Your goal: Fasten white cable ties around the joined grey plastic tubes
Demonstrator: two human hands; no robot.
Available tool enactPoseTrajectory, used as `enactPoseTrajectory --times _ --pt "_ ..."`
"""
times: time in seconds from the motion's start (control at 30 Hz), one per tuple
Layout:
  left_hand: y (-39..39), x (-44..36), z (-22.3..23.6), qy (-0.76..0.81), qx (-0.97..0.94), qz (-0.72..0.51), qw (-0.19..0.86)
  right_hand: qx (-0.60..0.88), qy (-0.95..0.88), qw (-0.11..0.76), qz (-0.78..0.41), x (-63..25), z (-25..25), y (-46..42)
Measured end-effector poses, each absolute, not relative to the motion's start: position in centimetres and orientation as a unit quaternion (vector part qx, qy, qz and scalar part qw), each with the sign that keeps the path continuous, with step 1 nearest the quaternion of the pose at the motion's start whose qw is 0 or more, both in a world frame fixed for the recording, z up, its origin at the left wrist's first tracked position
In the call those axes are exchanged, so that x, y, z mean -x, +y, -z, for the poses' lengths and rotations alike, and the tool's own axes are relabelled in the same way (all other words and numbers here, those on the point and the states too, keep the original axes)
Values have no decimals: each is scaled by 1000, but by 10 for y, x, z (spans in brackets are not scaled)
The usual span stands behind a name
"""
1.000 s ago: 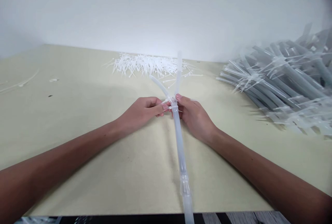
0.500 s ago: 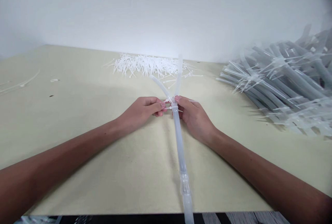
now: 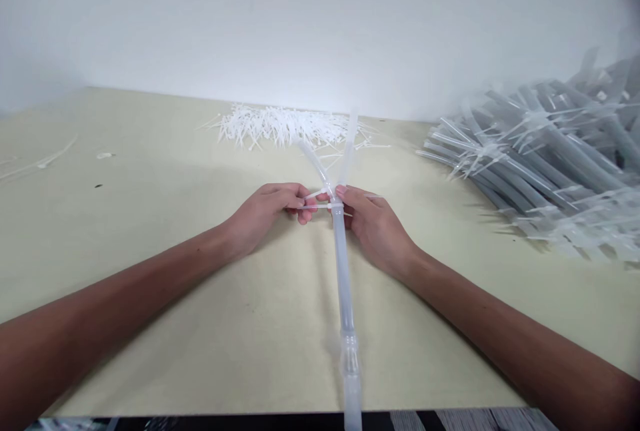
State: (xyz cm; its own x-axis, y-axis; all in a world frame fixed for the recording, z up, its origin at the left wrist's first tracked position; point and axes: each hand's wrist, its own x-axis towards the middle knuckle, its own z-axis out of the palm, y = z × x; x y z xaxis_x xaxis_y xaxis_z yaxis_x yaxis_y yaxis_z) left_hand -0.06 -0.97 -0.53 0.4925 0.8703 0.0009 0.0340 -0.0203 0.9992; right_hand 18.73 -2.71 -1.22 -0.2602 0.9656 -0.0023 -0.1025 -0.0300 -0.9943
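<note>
While I am watching from afar, the forked tube is running from its joint at centre toward six o'clock, its near end passing over the edge of the table; its two branches are spreading toward eleven and one o'clock. At nine o'clock of the joint, the left hand is pinching white ties that are spanning the gap to it; whether both are equally gripped I cannot tell. At three o'clock, the right hand is grasping the joint, thumb uppermost, its other fingers partly hidden. I am judging the slim tails to be the weak point: smooth plastic could be slipping from the fingertips, and uneven tension could be skewing a loop. Too loose a right-hand grip could be letting the tube twist, helped by its overhanging end. Loose ties are lying toward eleven o'clock, a heap of tubes toward two.
</note>
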Motion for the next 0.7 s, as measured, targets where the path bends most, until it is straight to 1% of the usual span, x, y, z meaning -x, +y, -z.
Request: enactPoseTrajectory --times 0.1,0.2,0.6,0.7 --pt "-9 1 4 321 -602 -350 642 415 -528 448 -590 -187 10 -27" --pt "-9 1 3 307 -590 -350 660 418 -524 450 -591 -187 10 -27" --pt "-12 -4 4 319 -594 -367 642 402 -506 465 -605 -187 10 -27" --pt "-16 -8 5 370 -601 -376 600 397 -502 477 -602 -186 11 -27"
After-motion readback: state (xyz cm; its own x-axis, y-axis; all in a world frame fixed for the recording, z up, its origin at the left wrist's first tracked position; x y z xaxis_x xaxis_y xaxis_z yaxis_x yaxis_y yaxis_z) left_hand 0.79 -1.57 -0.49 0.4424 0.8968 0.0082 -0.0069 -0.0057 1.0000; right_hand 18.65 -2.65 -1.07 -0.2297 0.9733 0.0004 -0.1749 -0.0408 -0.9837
